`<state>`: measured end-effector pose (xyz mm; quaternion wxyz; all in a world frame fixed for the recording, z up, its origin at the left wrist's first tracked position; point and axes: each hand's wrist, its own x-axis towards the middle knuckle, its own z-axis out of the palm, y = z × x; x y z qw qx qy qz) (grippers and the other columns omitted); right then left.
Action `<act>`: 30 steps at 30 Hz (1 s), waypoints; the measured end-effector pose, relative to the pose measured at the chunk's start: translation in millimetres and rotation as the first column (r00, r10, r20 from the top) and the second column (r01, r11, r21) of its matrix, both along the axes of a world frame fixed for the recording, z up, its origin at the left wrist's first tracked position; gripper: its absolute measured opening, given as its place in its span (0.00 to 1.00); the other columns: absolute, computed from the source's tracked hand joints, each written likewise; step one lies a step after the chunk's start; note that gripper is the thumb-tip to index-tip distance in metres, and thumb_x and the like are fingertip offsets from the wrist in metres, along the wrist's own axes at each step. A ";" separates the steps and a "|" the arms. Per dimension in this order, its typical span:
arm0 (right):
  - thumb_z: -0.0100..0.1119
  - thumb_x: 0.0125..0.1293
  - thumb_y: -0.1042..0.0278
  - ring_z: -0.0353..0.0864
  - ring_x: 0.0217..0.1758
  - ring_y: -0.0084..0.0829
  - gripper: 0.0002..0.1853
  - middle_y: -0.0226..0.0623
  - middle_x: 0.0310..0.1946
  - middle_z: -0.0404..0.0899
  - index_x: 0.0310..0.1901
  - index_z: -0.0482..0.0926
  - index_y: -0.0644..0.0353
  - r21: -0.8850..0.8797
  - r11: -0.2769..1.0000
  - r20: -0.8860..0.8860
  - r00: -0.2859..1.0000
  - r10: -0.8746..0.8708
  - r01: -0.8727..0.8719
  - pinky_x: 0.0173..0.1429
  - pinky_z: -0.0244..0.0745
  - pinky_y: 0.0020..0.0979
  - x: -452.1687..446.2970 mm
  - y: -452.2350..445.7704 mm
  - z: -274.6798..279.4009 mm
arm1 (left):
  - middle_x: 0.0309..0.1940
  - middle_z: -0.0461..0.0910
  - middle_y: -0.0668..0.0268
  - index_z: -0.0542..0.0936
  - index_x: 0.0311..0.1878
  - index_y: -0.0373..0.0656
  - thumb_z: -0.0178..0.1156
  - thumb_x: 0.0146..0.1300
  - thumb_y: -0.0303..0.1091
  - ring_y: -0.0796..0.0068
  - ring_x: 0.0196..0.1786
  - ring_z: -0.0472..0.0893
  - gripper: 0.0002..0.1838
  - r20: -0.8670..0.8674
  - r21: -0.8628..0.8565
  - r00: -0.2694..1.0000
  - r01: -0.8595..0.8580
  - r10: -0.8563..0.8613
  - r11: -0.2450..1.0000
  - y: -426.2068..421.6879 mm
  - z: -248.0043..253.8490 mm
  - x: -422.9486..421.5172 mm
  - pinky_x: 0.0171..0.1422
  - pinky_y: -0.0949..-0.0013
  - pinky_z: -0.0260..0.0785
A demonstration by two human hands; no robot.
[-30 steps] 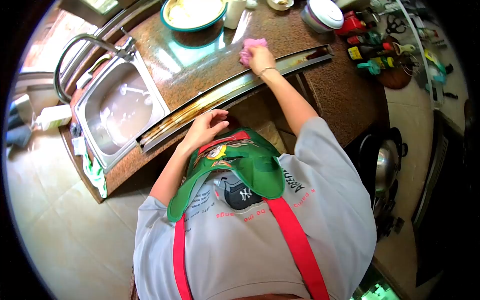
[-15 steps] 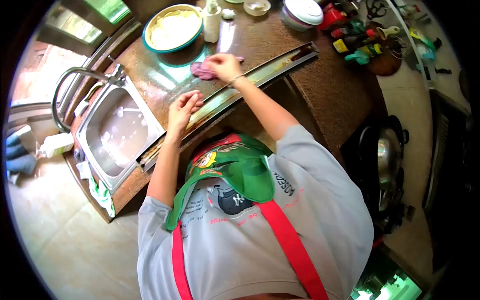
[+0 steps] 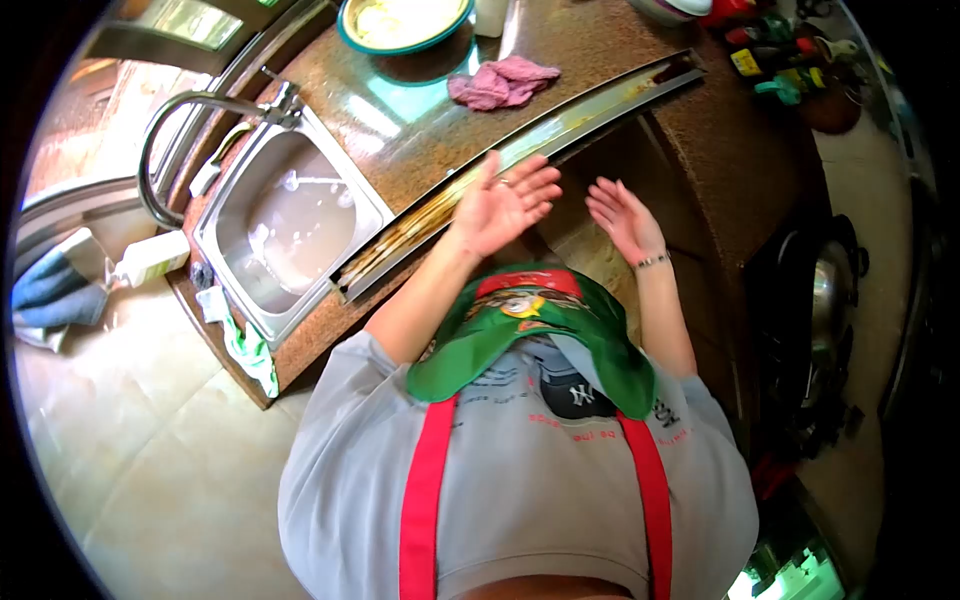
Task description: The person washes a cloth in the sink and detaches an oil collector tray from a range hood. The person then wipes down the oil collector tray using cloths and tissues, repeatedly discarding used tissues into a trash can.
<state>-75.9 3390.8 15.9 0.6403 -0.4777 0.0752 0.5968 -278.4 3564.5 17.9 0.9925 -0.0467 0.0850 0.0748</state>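
My left hand (image 3: pixel 503 205) is open, palm turned up, in front of a long metal channel (image 3: pixel 610 108) with brown stains along its inside. It holds nothing. Off to the right, my right hand (image 3: pixel 624 216) hovers above the gap below the counter edge, open and holding nothing, its fingers stretched toward the left hand. The channel lies along the counter's front edge, one end near the sink. Behind it a crumpled pink cloth (image 3: pixel 503 83) rests on the wet brown countertop (image 3: pixel 420 165).
A steel sink (image 3: pixel 372 215) with a curved faucet (image 3: pixel 165 125) is at left, holding cloudy water. Further back is a teal-rimmed bowl (image 3: pixel 405 47). Bottles (image 3: pixel 775 60) crowd the back right; a lidded pan (image 3: pixel 825 310) sits at right. A green-white cloth (image 3: pixel 245 345) hangs over the left edge.
My right hand has let go of the pink cloth and pulled back toward my body. My left hand has turned palm up and opened. The view has shifted, moving the counter rightward in frame.
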 end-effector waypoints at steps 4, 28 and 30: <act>0.58 0.67 0.60 0.82 0.38 0.23 0.15 0.32 0.38 0.83 0.47 0.80 0.61 -0.537 0.842 0.316 0.916 0.248 -0.043 0.41 0.75 0.24 -11.9 -116.6 -78.4 | 0.49 0.80 0.59 0.73 0.59 0.38 0.45 0.72 0.53 0.67 0.50 0.80 0.27 -0.331 0.367 0.917 0.341 -0.221 0.866 -42.7 -15.2 5.2 0.53 0.66 0.73; 0.61 0.66 0.59 0.75 0.24 0.27 0.15 0.36 0.30 0.79 0.38 0.80 0.65 -0.287 0.303 0.384 0.400 -0.832 0.909 0.24 0.70 0.29 -178.1 -682.5 -302.9 | 0.50 0.77 0.51 0.74 0.57 0.41 0.61 0.60 0.53 0.53 0.53 0.77 0.29 -0.552 0.520 0.457 -0.465 -0.698 -0.716 -528.2 -35.5 224.1 0.58 0.58 0.70; 0.61 0.65 0.60 0.75 0.23 0.27 0.14 0.36 0.30 0.80 0.39 0.80 0.66 -0.447 0.314 0.237 0.449 -0.862 0.838 0.26 0.71 0.29 -183.6 -694.7 -252.1 | 0.56 0.74 0.55 0.75 0.57 0.42 0.59 0.60 0.54 0.53 0.56 0.75 0.29 -0.632 0.474 0.273 -0.605 -0.726 -0.640 -584.1 -32.8 235.8 0.61 0.55 0.68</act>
